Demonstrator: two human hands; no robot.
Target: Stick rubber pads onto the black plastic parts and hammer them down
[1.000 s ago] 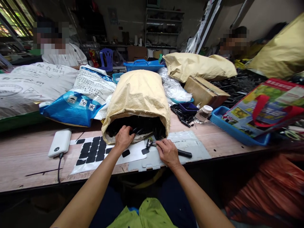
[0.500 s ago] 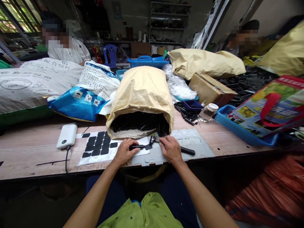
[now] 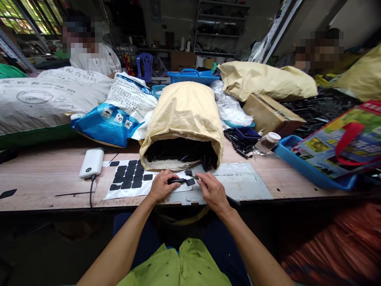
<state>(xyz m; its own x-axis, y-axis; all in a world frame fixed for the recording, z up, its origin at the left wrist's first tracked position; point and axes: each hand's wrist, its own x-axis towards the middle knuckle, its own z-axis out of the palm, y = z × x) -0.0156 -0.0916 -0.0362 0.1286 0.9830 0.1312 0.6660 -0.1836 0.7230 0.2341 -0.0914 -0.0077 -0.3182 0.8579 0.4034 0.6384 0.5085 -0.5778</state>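
My left hand (image 3: 162, 186) pinches a slim black part (image 3: 177, 180) lying sideways over the grey board. My right hand (image 3: 212, 190) is closed on a small hammer (image 3: 189, 173), its head near the black part's tip and its dark handle running out below my palm. A black square pad (image 3: 190, 182) lies between my hands. Left of them, a white sheet (image 3: 119, 192) carries rows of black squares. Behind my hands, a tan sack (image 3: 184, 107) lies with its mouth toward me, full of black pieces.
A white power bank (image 3: 91, 163) with a cable sits at the left. Blue and white sacks (image 3: 127, 105) stand behind it. At the right are a clear jar (image 3: 267, 143), a cardboard box (image 3: 268, 113) and a blue tray (image 3: 315, 167). Two people are across the table.
The view has shifted, so the table appears further right. The hammer has turned in my right hand, with its head and handle now at a different angle. My left hand still grips the black part.
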